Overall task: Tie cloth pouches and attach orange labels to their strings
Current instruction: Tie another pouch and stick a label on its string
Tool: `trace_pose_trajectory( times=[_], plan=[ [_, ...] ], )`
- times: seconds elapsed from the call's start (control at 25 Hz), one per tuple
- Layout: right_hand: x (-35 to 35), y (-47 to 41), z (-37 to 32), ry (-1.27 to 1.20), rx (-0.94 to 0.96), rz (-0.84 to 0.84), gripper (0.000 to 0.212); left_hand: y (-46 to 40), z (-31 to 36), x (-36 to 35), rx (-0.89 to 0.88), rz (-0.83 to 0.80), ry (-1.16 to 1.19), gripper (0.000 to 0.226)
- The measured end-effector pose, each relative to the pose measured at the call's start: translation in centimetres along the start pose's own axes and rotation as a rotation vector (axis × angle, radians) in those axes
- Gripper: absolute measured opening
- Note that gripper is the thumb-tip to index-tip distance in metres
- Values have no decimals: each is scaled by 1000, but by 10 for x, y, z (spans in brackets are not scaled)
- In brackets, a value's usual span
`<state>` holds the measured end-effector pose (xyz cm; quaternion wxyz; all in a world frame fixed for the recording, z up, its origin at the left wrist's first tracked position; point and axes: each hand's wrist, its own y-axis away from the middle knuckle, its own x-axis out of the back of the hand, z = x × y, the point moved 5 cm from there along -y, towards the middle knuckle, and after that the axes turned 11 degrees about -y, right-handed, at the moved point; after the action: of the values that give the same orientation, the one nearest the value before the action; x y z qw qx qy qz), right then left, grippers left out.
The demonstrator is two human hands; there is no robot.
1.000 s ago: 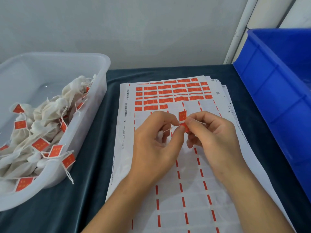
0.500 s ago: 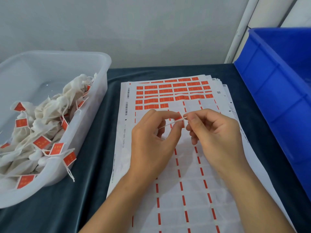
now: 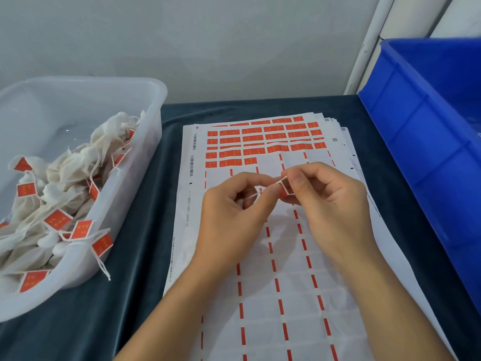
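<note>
**Label folding shut over the string**

A second ago the orange label (image 3: 283,190) stood open between the fingertips; now it is bent round the white string (image 3: 256,195) and nearly hidden — the sticking step looks almost done. The left hand (image 3: 234,212) pinches the string, the right hand (image 3: 328,201) pinches the label, above the middle of the label sheet (image 3: 286,269). The string's long axis runs from lower left up to the right, towards the sheet's far right corner. No pouch shows in the hands.
</note>
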<state>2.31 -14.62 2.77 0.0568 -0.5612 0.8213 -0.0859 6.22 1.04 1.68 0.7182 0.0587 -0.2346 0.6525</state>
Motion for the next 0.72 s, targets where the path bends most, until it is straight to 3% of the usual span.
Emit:
trace_pose_trajectory(
  times=[0.36,0.72],
  plan=[
    [-1,1,0,-40,-16,-9,10,-3,-8,-2,132,-47,111,6],
    [-2,1,0,-51,-35,-10,10,-3,-8,-2,149,-40,108,7]
  ],
)
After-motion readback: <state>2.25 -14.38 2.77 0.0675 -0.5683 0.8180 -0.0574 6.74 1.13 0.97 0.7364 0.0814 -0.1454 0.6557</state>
